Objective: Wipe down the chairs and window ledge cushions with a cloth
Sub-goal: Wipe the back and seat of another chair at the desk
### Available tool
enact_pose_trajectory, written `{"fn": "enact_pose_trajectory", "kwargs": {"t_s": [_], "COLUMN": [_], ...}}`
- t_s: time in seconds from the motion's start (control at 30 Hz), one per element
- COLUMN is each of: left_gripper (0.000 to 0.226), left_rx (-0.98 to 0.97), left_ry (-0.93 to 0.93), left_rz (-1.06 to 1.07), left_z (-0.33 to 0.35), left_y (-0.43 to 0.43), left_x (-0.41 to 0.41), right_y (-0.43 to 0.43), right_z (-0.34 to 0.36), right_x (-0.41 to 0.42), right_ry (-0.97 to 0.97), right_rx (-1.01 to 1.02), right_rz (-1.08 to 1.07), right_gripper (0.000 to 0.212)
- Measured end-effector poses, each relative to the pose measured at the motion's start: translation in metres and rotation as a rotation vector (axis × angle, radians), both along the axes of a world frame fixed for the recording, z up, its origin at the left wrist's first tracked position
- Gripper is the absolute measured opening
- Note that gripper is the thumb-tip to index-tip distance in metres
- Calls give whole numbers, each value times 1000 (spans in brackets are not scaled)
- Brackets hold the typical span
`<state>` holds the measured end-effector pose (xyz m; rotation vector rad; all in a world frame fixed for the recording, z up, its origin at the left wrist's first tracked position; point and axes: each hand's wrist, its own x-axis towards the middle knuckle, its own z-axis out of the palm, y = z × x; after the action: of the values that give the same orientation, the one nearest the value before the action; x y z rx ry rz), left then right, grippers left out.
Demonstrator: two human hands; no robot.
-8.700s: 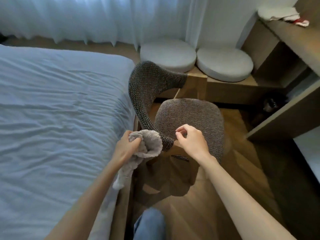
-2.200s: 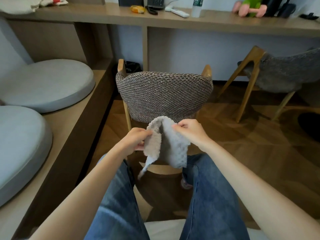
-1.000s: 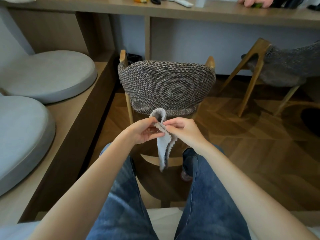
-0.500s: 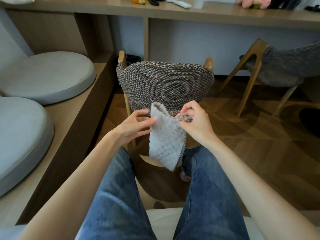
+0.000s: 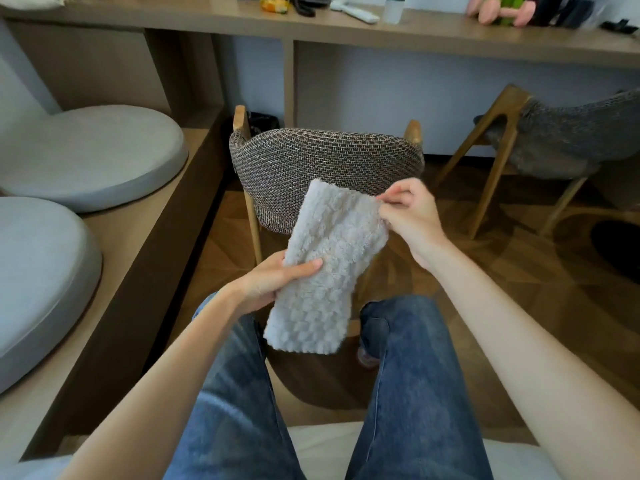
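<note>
Head view: a grey waffle-weave cloth is held up over the knees between both hands, kinda stretched on a slant.
Left hand: wrapped round the cloth's left edge about halfway down. The thumb is laid across the front and the other fingers are tucked behind, hidden.
Right hand: the cloth's top right corner is pinched between thumb and fingertips, with the rest of the fingers curled.
Cloth's lower end: left hanging loose below the left thumb, in front of the jeans.
Woven chair: backrest seen just beyond the right fingertips, touched by neither hand.
Round grey cushions: two, set on the wooden ledge, well left of the left fingers.
Second chair: parked well right of the right fingers, under the desk.
</note>
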<state>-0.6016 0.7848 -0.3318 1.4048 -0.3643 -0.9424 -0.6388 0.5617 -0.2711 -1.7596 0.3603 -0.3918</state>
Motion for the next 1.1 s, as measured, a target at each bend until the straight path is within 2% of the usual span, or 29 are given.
{"fn": "enact_pose_trajectory", "kwargs": {"t_s": [0.07,0.17,0.23,0.3,0.37,0.63,0.73,0.83,0.9,0.97,1.1], "left_gripper": [38,34,35,34,33,30,41,67,76,71,65], "left_rx": [-11,-33,-19,-1,18,161,142,94,72,19,-75], "left_ry": [-24,-29,-5,20,23,-20,65,144,128,116,113], "left_rz": [84,189,229,231,224,303,273,284,287,279,271], "left_z": [6,11,13,13,11,4,2,0,-2,-3,-2], "left_y": [4,5,6,7,9,10,12,14,13,12,13], "left_x": [2,5,7,10,13,21,23,21,19,17,17], "right_y": [4,14,19,24,25,18,20,21,22,24,31], "right_z": [-19,-47,-63,-77,-84,-82,-80,-82,-85,-89,-92], "right_x": [-1,-7,-14,-18,-18,-19,-21,-22,-21,-20,-17], "right_ry": [133,358,491,518,457,177,152,250,344,409,386], "right_rx": [113,496,622,620,579,281,257,219,349,543,711], "right_rz": [53,214,353,415,338,275,288,325,338,336,331], "right_gripper": [39,68,82,88,89,63,60,66,76,87,95]}}
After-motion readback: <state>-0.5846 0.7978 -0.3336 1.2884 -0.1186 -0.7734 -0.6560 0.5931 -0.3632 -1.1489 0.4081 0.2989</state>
